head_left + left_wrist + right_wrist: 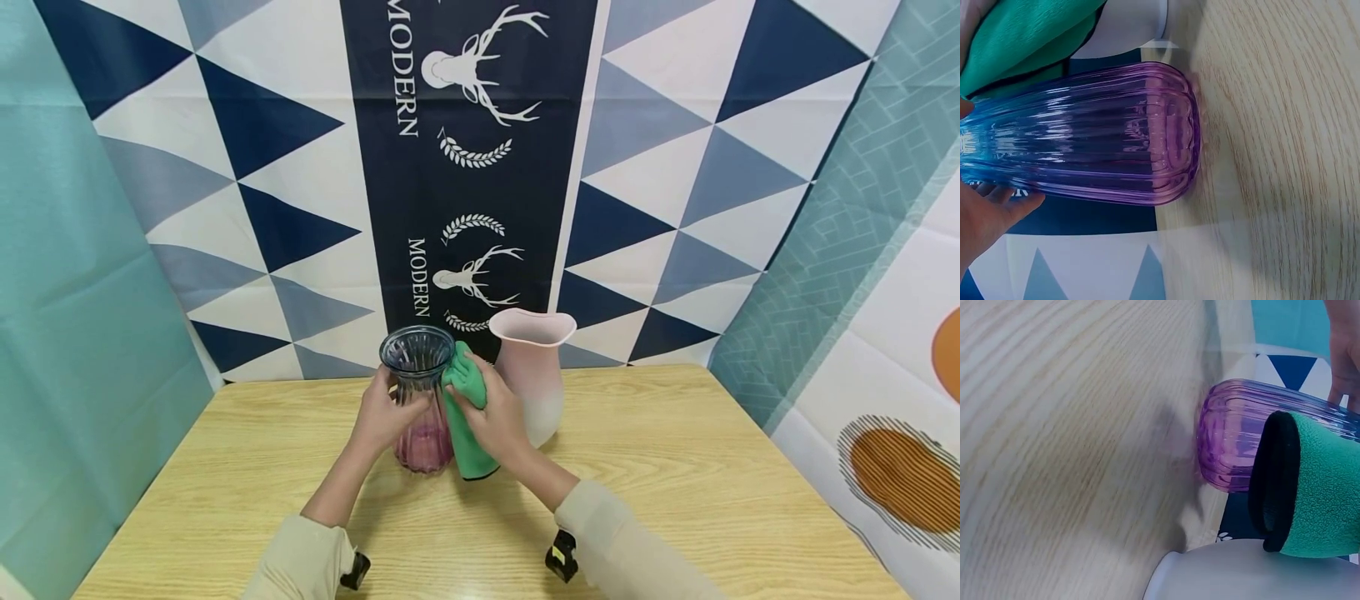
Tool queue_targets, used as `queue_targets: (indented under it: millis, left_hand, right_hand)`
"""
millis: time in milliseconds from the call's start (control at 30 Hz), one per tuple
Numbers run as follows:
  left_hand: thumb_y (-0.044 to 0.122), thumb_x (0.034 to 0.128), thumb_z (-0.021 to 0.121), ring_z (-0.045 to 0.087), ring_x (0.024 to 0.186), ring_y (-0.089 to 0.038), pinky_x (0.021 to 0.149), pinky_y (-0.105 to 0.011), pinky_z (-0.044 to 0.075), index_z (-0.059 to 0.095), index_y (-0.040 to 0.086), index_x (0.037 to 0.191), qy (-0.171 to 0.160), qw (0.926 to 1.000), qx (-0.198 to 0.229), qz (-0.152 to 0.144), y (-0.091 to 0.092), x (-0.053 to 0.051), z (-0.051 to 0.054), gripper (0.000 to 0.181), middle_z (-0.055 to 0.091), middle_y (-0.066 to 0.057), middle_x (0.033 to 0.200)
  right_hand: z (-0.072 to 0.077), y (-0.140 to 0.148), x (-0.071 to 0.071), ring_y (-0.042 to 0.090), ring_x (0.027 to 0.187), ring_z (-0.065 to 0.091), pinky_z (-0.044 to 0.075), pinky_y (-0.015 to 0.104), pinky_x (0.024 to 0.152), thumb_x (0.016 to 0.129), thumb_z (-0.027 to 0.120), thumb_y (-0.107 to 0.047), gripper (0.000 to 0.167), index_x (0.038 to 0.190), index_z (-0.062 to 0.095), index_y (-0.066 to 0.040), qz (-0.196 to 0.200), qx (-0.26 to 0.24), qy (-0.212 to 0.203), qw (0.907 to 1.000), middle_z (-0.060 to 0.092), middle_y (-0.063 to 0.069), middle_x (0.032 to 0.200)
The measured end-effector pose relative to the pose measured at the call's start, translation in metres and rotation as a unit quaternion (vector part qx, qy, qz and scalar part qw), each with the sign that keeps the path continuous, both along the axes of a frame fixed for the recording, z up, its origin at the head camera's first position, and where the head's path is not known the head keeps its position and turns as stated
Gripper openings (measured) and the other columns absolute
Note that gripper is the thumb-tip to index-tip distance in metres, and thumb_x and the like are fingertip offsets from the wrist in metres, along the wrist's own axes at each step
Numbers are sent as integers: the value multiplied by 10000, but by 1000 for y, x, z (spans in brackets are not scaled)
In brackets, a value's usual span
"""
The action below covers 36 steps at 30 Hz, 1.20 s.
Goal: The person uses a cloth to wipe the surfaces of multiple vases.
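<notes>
A ribbed blue-to-pink glass vase was held upright on the wooden desk by the left grip, while a green fabric cloth was clutched beside it by the right grip

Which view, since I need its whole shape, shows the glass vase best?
The head view: the glass vase shows from rim to base, though the left hand covers part. Left wrist view: body and base, no rim; right wrist view: likewise, cloth covering part.

My glass vase looks glossy and ribbed, my cloth fuzzy and matt, the other vase smooth, the table grained wood
</notes>
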<state>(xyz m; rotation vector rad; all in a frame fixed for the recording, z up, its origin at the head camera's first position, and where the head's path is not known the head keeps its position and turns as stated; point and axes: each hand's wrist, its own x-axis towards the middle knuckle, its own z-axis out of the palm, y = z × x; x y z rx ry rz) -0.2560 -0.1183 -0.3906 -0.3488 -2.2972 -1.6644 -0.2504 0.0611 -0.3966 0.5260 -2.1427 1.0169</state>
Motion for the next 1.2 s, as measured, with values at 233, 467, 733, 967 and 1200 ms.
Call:
queue_targets:
  millis: [233, 467, 733, 967, 1200]
  left_hand:
    - [136, 778, 717, 495, 1223, -340, 960, -502, 465, 373, 80, 1376, -69, 9998, -188, 30, 0, 0, -1, 692, 521, -178, 1305]
    - [141, 778, 708, 499, 1218, -337, 951, -503, 468, 388, 79, 1369, -119, 9996, -248, 14, 0, 0, 0, 675, 523, -172, 1306]
    - [157, 771, 723, 500, 1213, -336, 957, -500, 464, 399, 80, 1364, -155, 9995, -261, -15, 0, 0, 1, 680, 527, -165, 1305]
    - [149, 768, 722, 508, 1196, -337, 938, -491, 479, 394, 76, 1362, -85, 9997, -213, -29, 0, 0, 1, 682, 535, -171, 1283]
    - [151, 779, 719, 500, 1201, -327, 962, -502, 457, 364, 85, 1377, -25, 9998, -181, -69, 0, -1, -2, 699, 520, -168, 1292]
  right_hand:
    - [4, -1, 0, 273, 1064, 625, 525, 422, 856, 826, 715, -254, 541, 1302, 514, -97, 61, -174, 70, 9998, 624, 134, 1211]
    - [3, -3, 0, 270, 1059, 627, 528, 412, 852, 822, 718, -260, 531, 1287, 524, -93, 67, -43, 32, 10000, 627, 125, 1207]
    - [-2, -3, 0, 245, 1060, 625, 530, 396, 843, 834, 702, -293, 530, 1300, 514, -125, 63, 352, -44, 9993, 627, 95, 1218]
    - [-8, -2, 0, 243, 1042, 630, 531, 405, 833, 837, 699, -288, 515, 1288, 517, -117, 75, 512, -196, 9985, 636, 99, 1197]
    - [-17, -1, 1, 247, 1041, 627, 525, 404, 851, 842, 694, -288, 517, 1290, 516, -101, 137, 540, -471, 9973, 632, 100, 1198]
